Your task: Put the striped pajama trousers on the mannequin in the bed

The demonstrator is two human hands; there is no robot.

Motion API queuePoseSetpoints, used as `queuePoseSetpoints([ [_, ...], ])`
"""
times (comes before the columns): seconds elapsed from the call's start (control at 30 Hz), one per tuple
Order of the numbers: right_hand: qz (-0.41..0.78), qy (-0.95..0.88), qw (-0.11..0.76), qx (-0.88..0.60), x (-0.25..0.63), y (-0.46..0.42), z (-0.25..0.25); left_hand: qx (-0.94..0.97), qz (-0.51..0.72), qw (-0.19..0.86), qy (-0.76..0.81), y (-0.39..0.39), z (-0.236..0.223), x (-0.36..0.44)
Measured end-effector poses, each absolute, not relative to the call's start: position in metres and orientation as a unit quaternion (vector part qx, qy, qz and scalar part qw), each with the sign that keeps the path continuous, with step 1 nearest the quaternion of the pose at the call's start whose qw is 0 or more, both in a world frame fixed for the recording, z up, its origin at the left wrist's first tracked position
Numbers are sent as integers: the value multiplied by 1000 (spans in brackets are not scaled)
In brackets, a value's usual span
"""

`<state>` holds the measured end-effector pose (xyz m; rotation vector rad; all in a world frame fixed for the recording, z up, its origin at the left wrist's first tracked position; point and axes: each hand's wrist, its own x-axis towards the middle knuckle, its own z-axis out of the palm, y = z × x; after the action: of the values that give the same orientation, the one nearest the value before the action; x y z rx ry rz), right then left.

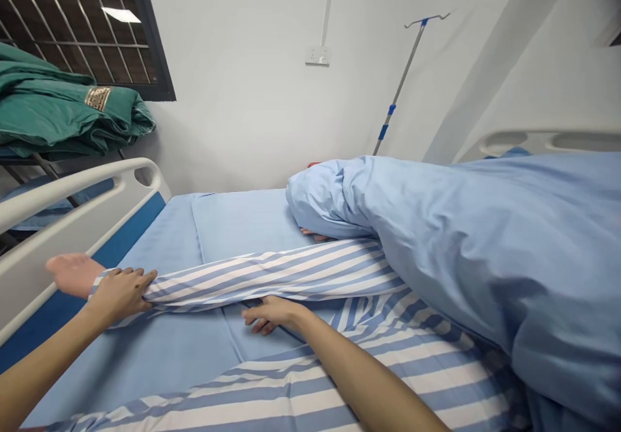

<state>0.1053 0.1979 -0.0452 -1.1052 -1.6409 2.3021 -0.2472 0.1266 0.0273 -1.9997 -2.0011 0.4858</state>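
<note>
A leg in blue-and-white striped trousers (272,270) stretches across the bed, with a bare foot (75,274) showing at its far-left end. My left hand (123,293) is closed over the trouser cuff just above the ankle. Around the middle of the same leg, my right hand (274,313) is at its near side, fingers loosely apart and pointing left; the back of the hand meets the cloth. A second striped leg (272,393) lies nearer to me, partly behind my right forearm. A blue quilt (451,225) is folded back over the upper body.
A blue sheet (150,348) covers the bed. The white footboard (130,183) stands at the left, a pale bed rail (538,140) at the right. Green folded bundles (63,108) rest by the barred window. An IV pole (402,79) rises beyond the quilt, near a wall socket (317,55).
</note>
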Motion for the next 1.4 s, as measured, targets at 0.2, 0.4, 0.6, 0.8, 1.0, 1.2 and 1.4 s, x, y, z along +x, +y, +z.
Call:
queuePoseSetpoints([
  [0.2, 669, -632, -14, -391, 106, 202, -45, -692, 139, 113, -699, 119, 4, -254],
  [0.4, 654, -652, -17, -383, 108, 202, -48, -664, 114, 128, -728, 108, 10, -241],
  [0.6, 676, -625, 26, -388, 108, 194, -49, -690, -56, 56, -720, 56, 0, -183],
  [0.8, 586, -685, 124, -415, 115, 162, -33, -703, -54, -184, -685, -19, 5, -168],
  [1.0, 470, -701, 306, -440, 150, 89, 5, -698, 70, -102, -705, -52, -10, -178],
  [1.2, 471, -588, 455, -474, 175, -13, 9, -700, 89, -64, -705, -51, -12, -170],
  [1.4, 565, -466, 389, -558, 188, -91, -17, -712, 83, -44, -696, -54, -17, -181],
])
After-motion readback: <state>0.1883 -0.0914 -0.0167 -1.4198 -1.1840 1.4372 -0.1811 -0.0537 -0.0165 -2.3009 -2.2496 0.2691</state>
